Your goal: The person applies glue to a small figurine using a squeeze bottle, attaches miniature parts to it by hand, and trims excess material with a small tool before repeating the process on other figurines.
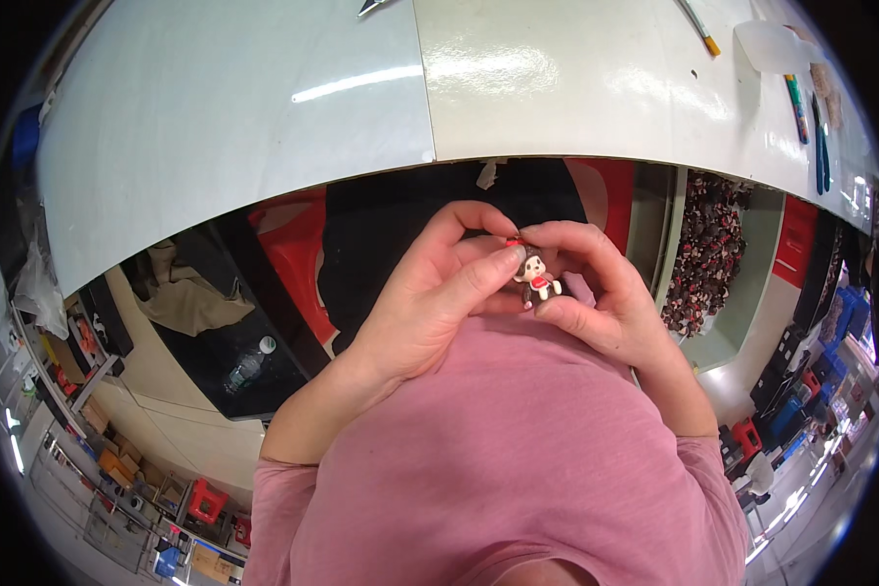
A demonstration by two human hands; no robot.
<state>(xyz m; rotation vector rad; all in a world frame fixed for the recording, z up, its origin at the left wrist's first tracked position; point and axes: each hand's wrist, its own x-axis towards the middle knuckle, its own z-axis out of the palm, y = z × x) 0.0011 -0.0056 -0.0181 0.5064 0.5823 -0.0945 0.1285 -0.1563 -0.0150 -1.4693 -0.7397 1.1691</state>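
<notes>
Close to my chest, both hands hold a small figurine [536, 276] with a pale face, dark brown head and limbs, and a red patch on its front. My left hand [438, 272] pinches the figurine's head from the left, thumb and forefinger meeting by a small red bit on top. From the other side my right hand [604, 288] curls around it, forefinger at the top and thumb near the feet. The figurine faces up toward me. Fingers hide its back and part of its left side.
Beyond my hands lies a white tabletop [557, 107]. On it are a brush-like tool [699, 27], a green marker [797, 107] and a blue-handled tool [820, 146]. At right, a pale green tray [752, 283] holds many small brown, red and white pieces. A plastic bottle [248, 367] lies at left.
</notes>
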